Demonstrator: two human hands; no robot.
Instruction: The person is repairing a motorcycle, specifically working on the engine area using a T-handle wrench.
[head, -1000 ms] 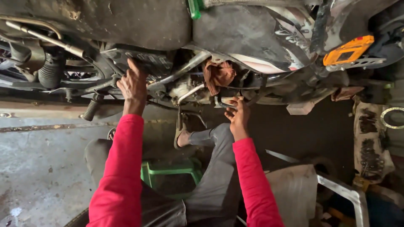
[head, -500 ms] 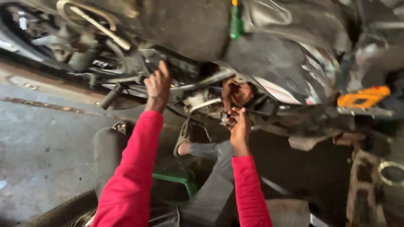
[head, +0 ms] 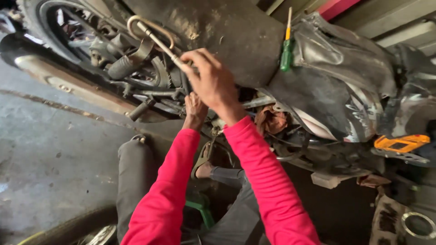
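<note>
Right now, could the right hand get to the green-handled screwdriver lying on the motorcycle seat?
Probably yes. The right hand grips a metal tool beside the seat, and the screwdriver lies close to its right with nothing between them. It would have to let go of the tool first.

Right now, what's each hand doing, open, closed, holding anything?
Left hand: pressed on the motorcycle frame, grip cannot be told.
Right hand: closed on a metal tool.
</note>
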